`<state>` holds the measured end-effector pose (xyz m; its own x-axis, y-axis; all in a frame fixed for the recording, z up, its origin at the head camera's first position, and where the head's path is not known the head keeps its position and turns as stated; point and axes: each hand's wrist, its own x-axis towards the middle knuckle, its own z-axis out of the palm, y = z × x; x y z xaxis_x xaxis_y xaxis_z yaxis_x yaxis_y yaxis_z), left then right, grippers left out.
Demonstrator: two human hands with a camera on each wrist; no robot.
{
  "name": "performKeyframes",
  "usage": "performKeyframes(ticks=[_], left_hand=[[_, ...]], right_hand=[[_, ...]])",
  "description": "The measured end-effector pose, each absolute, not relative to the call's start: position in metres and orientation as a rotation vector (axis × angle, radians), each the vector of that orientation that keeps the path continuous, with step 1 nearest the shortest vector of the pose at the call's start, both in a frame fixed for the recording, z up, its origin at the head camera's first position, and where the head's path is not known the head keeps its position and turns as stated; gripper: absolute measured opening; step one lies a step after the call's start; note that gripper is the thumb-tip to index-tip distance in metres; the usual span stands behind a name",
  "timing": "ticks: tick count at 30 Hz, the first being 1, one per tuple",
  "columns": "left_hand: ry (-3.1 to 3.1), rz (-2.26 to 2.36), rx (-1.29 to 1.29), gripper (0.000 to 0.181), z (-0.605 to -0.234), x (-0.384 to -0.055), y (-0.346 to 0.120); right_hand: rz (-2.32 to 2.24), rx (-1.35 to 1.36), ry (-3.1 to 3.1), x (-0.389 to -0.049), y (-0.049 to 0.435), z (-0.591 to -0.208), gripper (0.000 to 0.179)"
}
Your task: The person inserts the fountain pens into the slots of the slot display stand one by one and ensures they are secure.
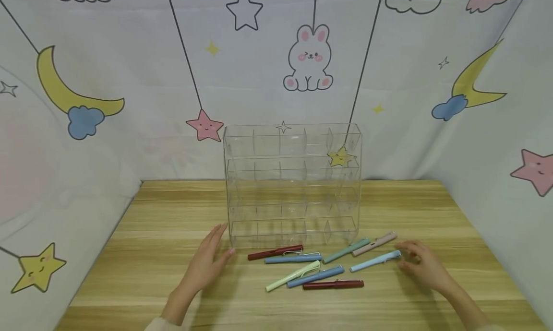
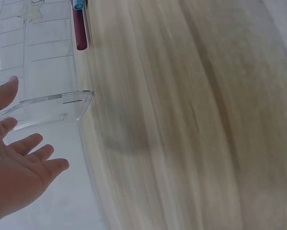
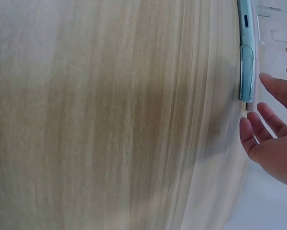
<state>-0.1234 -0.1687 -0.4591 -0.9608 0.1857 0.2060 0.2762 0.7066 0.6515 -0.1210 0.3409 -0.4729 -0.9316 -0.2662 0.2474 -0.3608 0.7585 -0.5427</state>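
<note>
**Light-blue pen: pickup technique**

The pen lies toward the worktop's right edge, before the clear organizer. The right grip, fingers apart, empty, is just beside the clip end. The left grip is likewise apart and empty. Pinch the barrel squarely; lift vertically, clearing the pink pen.

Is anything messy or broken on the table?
A bit messy, maybe: the eight pens lie at different angles on the table, in front of the clear rack instead of in it. The rack stands upright, and I see nothing spilled or broken.
</note>
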Motion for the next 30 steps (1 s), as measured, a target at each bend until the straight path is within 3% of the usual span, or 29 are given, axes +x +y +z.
performKeyframes(ticks=[10,30], left_hand=[[-2.622,-1.344,-0.345,0.056,-0.459,-0.141,-0.161],[-2.391,-1.634,-0.161,0.059,-0.446,-0.159,-0.155]], right_hand=[[1.02,0.511,-2.723,-0.128,0.334,-0.485,0.034],[0.99,0.448,-2.719,-0.126,0.332,-0.496,0.025]])
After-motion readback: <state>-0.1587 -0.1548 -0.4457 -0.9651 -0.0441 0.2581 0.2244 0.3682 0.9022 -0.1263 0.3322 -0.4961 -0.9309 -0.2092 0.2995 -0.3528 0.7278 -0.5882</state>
